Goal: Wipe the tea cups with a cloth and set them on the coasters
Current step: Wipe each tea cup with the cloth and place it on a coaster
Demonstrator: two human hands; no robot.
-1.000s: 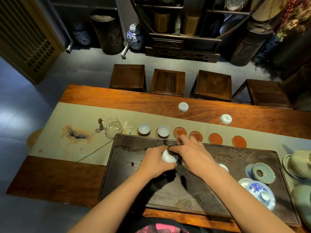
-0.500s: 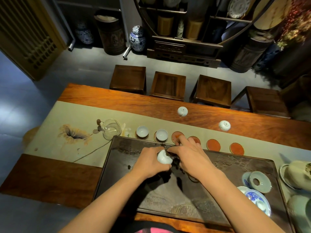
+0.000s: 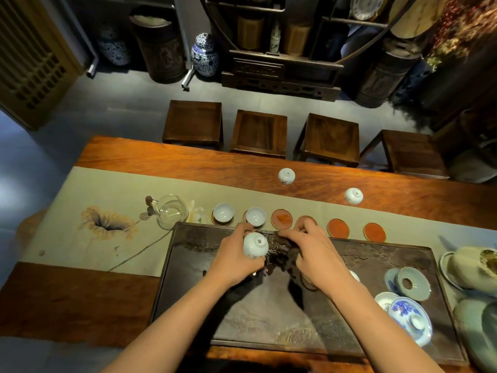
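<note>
Your left hand [image 3: 236, 254] has tipped the white tea cup [image 3: 255, 244] foot-up over the dark tea tray [image 3: 382, 254], gripping it, while your right hand [image 3: 309, 251] pinches the dark cloth [image 3: 278, 255] beside it, so wiping continues.

Over the dark tea tray [image 3: 376, 259], the person is showing two bare forearms, uncovered from the tray's near edge up to the wrists. Both are tapering smoothly toward the wrists, and warm light from above the tray is catching their upper surfaces. The left hand [image 3: 234, 254] and the right hand [image 3: 314, 254] are bare as well, with the knuckles and finger joints standing out in the light. Nearer than the tray's near edge, the torso is lying in deep shadow, so whatever clothing the person is wearing there is too dark to make out.
</note>
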